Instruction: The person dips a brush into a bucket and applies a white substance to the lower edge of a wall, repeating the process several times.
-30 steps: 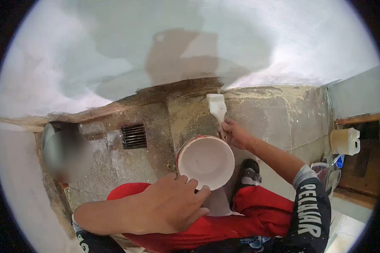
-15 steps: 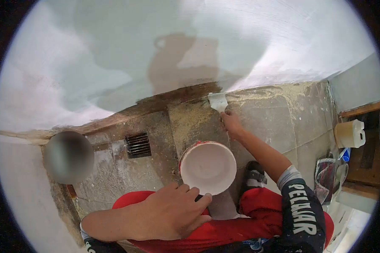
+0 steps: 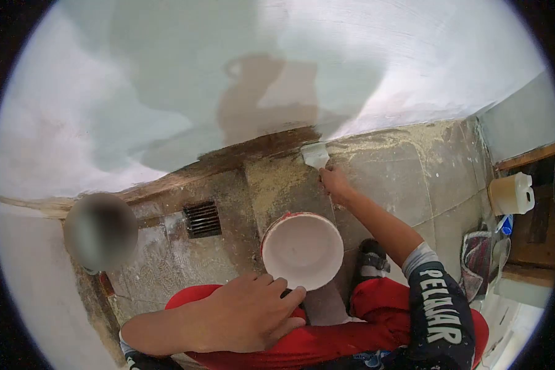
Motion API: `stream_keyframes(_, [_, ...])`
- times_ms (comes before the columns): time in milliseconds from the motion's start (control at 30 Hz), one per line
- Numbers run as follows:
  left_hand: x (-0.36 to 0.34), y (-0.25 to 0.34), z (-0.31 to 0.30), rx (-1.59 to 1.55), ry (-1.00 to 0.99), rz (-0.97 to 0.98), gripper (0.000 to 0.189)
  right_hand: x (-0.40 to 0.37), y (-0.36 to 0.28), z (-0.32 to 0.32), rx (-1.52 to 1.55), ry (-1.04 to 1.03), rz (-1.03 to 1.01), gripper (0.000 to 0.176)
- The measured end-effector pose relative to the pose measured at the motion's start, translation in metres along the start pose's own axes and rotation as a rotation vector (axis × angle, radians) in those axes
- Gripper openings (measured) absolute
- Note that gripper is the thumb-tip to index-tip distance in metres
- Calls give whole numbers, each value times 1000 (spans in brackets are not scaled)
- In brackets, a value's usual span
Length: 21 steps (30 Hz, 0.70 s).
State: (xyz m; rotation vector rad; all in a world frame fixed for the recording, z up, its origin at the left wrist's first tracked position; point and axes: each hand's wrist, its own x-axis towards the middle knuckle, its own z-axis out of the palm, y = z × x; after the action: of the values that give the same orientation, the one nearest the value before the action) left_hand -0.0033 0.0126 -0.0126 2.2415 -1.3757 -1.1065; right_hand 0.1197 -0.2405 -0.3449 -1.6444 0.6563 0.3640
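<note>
My right hand (image 3: 335,184) is closed around the handle of a wide paintbrush (image 3: 315,155) with a white head. The brush head lies at the foot of the wall (image 3: 351,68), where the white surface meets a brown, bare strip. Lower down, a round bucket (image 3: 303,251) with a white inside and a reddish outer side stands in front of me. My left hand (image 3: 250,311) is curled at its near rim, knuckles up, and appears to grip it; some fingers are partly hidden.
A slatted floor drain (image 3: 202,219) lies to the left in the stained floor (image 3: 382,185). A yellowish jug (image 3: 510,193), a blue-labelled item (image 3: 505,224) and a patterned cloth (image 3: 475,262) are at the right. A blurred round shape (image 3: 101,232) appears at the left.
The brush head has shifted slightly down and left from the wall's edge, with my right hand moving along. My left hand and the bucket keep their places relative to each other.
</note>
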Motion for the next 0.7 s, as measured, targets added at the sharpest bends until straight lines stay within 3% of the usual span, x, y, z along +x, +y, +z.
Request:
stream_keyframes(233, [0,-2,0,-19,-23,-4,53,11,-5,-1,11,-34,19,19])
stream_keyframes(333, [-1,-4,3,-17,6,15,53,-1,3,5,38,63,-57,20])
stream_keyframes(400, [-1,-3,3,-9,19,28,53,-1,27,15,-93,208,-254,22])
stream_keyframes(433, [0,-2,1,-6,5,17,53,0,34,16,-92,209,-254,22])
stream_keyframes(500, [0,0,0,-3,-10,6,53,-2,38,19,-21,171,49,30])
stream_keyframes(700, [0,0,3,-5,7,6,53,-12,14,8,-79,70,-75,30])
